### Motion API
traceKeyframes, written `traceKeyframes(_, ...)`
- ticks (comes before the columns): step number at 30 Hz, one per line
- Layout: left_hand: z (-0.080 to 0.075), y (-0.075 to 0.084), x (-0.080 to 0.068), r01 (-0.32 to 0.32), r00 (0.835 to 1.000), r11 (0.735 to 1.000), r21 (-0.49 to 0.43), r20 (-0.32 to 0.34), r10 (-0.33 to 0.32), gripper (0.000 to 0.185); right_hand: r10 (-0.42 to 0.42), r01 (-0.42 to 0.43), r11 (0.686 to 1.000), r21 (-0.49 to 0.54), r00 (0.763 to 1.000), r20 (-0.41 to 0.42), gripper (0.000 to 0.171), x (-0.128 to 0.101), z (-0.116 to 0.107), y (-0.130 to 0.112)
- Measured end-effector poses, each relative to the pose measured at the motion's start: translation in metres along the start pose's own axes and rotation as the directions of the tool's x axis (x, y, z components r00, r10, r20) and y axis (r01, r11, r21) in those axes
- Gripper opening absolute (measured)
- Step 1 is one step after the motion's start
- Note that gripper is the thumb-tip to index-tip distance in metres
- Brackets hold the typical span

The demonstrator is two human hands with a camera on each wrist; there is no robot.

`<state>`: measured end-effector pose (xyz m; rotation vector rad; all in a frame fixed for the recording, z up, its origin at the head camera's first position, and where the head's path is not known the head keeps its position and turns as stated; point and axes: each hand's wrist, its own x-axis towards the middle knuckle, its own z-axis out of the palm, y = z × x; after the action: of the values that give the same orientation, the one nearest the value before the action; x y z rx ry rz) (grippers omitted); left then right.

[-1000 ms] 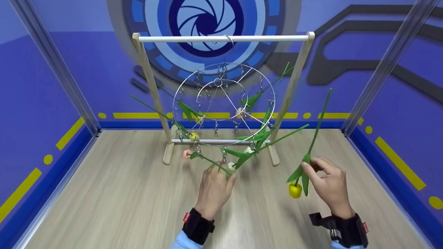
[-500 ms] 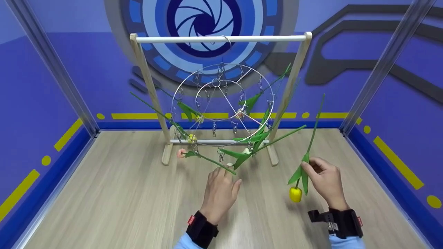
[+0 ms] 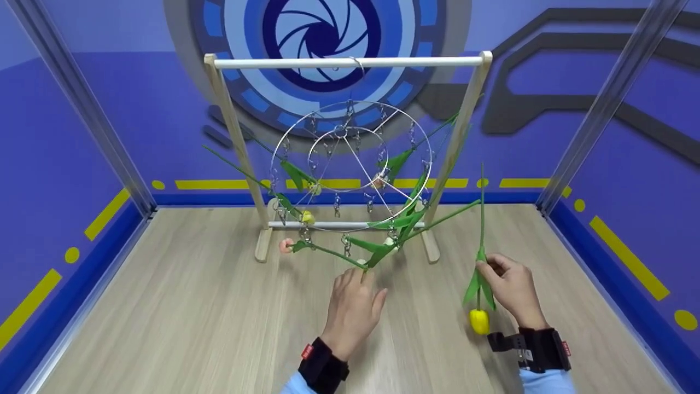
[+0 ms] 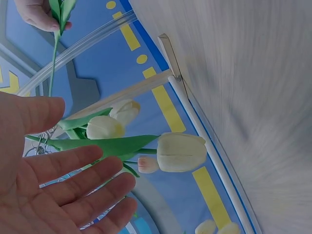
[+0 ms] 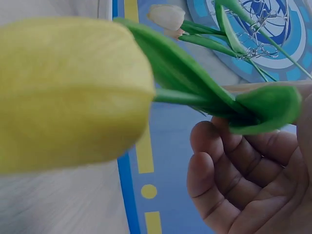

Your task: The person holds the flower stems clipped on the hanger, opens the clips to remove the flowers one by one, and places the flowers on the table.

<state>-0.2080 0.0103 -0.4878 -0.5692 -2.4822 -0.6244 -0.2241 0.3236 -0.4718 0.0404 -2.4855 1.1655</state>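
Note:
In the head view my right hand (image 3: 511, 287) pinches a yellow tulip (image 3: 479, 322) by its leafy stem. Its bloom points down and the stem rises nearly straight. The right wrist view has this yellow bloom (image 5: 73, 95) large and close, green leaves behind it. My left hand (image 3: 355, 312) is just in front of the round clip hanger (image 3: 272, 161). Spread and fairly straight, the left fingers (image 4: 92, 200) grip nothing; their tips are near a hanging white tulip (image 4: 181, 152). In the head view that hand's fingers overlap the lower end of a green stem.
A wooden rack with a white top bar (image 3: 415, 62) carries the wire hanger. Several tulips hang from its clips, among them a pink tulip (image 3: 286, 245) and a smaller yellow one (image 3: 308, 217). Printed blue walls (image 3: 645, 180) enclose the wooden table (image 3: 191, 306).
My left hand has drawn back from the front clip toward me and slightly right, its fingers loosening. In my right hand the yellow tulip has turned from slanted to nearly vertical, its bloom lower.

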Motion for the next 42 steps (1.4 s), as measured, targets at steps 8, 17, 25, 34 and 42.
traceKeyframes(8,0.003,0.002,-0.001,-0.01,1.0,1.0,0.012,0.001,0.01,0.038,0.046,-0.041,0.998,-0.054,0.996,0.079,0.014,0.001,-0.002,0.009)
traceKeyframes(17,0.004,0.007,-0.003,-0.023,0.999,1.0,0.02,0.029,0.022,0.034,0.109,-0.088,0.989,-0.119,0.976,0.187,0.022,0.003,-0.005,0.018)
traceKeyframes(25,0.01,0.012,-0.005,-0.059,0.998,0.997,0.05,0.037,0.058,0.035,0.133,-0.1,0.984,-0.146,0.963,0.233,0.025,0.003,-0.005,0.026)
traceKeyframes(34,0.012,0.018,-0.007,-0.081,0.995,0.995,0.061,0.056,0.078,0.03,0.168,-0.131,0.982,-0.138,0.935,0.312,0.022,0.003,-0.004,0.034)
traceKeyframes(42,0.014,0.02,-0.007,-0.07,0.994,0.996,0.052,0.086,0.065,0.031,0.207,-0.157,0.975,-0.157,0.898,0.389,0.018,0.004,-0.002,0.042)
